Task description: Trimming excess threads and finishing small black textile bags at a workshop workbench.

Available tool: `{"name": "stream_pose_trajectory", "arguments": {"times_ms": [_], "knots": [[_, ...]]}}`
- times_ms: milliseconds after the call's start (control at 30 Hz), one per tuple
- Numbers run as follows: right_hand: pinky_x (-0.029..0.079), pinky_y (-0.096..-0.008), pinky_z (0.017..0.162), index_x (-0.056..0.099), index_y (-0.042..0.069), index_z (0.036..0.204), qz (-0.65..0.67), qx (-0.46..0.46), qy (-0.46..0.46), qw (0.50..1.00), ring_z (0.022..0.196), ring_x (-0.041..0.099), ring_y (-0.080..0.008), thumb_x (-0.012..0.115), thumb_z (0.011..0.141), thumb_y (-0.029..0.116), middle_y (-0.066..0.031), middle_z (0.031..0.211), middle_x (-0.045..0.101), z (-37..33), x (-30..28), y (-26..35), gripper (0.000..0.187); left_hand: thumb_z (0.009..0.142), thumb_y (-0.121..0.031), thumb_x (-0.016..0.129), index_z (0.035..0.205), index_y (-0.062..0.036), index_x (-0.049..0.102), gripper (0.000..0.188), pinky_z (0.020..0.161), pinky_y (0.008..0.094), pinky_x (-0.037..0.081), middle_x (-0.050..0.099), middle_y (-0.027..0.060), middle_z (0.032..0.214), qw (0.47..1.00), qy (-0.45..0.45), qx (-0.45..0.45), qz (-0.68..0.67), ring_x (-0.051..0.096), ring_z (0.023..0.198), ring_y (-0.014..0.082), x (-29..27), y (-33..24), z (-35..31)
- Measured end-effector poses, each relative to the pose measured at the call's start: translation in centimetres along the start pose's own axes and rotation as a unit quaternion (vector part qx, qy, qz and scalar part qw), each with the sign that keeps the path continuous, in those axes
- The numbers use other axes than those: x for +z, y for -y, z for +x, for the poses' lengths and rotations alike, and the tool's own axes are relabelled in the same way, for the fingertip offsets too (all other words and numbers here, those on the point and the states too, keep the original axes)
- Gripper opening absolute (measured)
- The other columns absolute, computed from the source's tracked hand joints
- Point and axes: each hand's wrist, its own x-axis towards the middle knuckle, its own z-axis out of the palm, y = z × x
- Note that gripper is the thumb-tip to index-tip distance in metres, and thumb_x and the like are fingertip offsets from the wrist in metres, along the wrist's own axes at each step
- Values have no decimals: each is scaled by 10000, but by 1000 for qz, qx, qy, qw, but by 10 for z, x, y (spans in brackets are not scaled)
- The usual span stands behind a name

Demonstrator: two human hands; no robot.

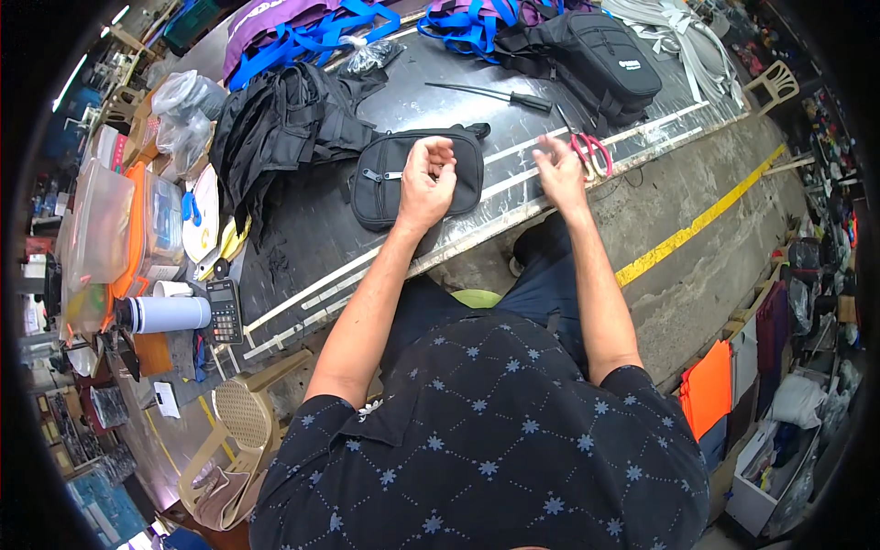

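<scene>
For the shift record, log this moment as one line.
left hand: half-curled over black zippered pouch, contact unclear | right hand: empty, beside red-handled scissors | black-handled tool: on table

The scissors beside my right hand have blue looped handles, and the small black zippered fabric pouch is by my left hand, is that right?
Not quite: the looped handles of the scissors beside your right hand are pinkish-red, not blue, as the head view shows. The small black zippered fabric pouch is indeed by your left hand.
</scene>
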Motion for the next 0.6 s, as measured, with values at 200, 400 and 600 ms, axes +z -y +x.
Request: {"name": "stream_pose_trajectory", "arguments": {"times_ms": [200, 400, 600], "knots": [[393, -255, 567, 783, 35, 1100, 157, 159, 151, 963, 622, 483, -36, 644, 1035, 293, 77, 688, 567, -44, 25, 39, 301, 785, -3, 752, 988, -8, 716, 206, 721, 305, 547, 656, 107, 958, 977, 39, 133, 165, 657, 819, 192, -1, -26, -6], [317, -239, 454, 749, 45, 1023, 285, 240, 175, 912, 500, 424, -33, 681, 1008, 248, 93, 625, 506, -56, 33, 54, 215, 769, -54, 795, 959, -48, 735, 199, 842, 389, 542, 695, 85, 967, 929, 44, 231, 286, 671, 906, 292, 3, -29, -19], [353, -197, 582, 678, 4, 1175, 290, 119, 194, 930, 643, 427, -18, 731, 959, 115, 97, 748, 479, -68, 21, 113, 248, 834, 19, 717, 921, -34, 641, 127, 778, 369, 539, 661, 111, 931, 948, -25, 234, 215, 670, 860, 286, -5, -59, -20]]}}
